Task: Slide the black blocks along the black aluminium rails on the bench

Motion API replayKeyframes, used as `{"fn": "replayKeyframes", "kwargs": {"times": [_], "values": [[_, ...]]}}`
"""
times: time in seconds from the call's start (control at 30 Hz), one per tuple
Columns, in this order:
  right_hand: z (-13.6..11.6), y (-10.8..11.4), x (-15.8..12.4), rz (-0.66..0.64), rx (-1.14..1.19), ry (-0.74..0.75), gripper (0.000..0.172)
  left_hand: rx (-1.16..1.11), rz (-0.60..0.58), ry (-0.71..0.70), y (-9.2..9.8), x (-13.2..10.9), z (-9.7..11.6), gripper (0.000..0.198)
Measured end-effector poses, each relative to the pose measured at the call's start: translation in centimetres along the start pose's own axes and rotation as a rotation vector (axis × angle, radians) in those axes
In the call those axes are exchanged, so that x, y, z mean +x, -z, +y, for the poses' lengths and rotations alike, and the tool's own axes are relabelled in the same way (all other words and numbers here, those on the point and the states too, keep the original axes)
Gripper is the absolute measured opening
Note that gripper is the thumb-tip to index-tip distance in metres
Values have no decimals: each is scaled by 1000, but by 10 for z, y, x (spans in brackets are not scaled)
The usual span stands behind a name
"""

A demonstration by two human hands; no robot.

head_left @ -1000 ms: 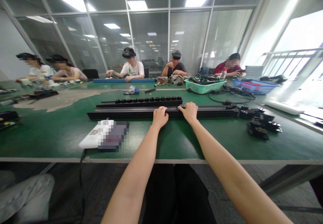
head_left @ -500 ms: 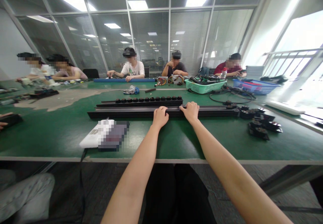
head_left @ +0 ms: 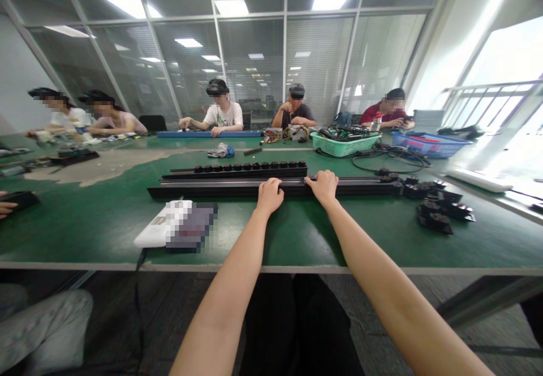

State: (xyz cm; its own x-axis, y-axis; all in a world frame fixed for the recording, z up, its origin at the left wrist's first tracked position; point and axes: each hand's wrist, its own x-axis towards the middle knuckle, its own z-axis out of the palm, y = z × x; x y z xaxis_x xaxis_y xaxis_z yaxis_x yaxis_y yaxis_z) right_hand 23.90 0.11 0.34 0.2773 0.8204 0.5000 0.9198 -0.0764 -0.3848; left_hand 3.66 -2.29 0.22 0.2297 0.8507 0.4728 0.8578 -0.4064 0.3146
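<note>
A long black metal rail [head_left: 212, 191] with a lighter groove along its top lies across the table before me. My left hand [head_left: 270, 194] is closed over the rail near its middle, fingers curled over the far side. To the right, my right hand [head_left: 324, 186] is closed at the groove, thumb against a small dark part [head_left: 308, 179] whose shape is mostly hidden by the fingers. Just behind lies a second black strip [head_left: 182, 173] carrying a row of black round-topped modules [head_left: 250, 167]. Loose black modules [head_left: 435, 217] of similar kind are scattered past the rail's right end.
A white device with a cable [head_left: 156, 226] and a dark pixelated item [head_left: 190, 229] lie near the front edge of the green table [head_left: 305, 251]. Farther back are a green basket [head_left: 345, 147] of cables, a blue basket [head_left: 430, 147] and a crumpled cloth [head_left: 220, 150]. Several people sit around.
My right hand has shifted very slightly to the right along the rail. The left hand stays in place on it.
</note>
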Motion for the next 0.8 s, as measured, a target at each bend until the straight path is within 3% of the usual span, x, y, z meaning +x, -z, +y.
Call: {"fn": "replayKeyframes", "kwargs": {"times": [0.8], "values": [[1,8,-2,5,-40,-42,36,-2,16,-10,-4,1,-3,35]]}}
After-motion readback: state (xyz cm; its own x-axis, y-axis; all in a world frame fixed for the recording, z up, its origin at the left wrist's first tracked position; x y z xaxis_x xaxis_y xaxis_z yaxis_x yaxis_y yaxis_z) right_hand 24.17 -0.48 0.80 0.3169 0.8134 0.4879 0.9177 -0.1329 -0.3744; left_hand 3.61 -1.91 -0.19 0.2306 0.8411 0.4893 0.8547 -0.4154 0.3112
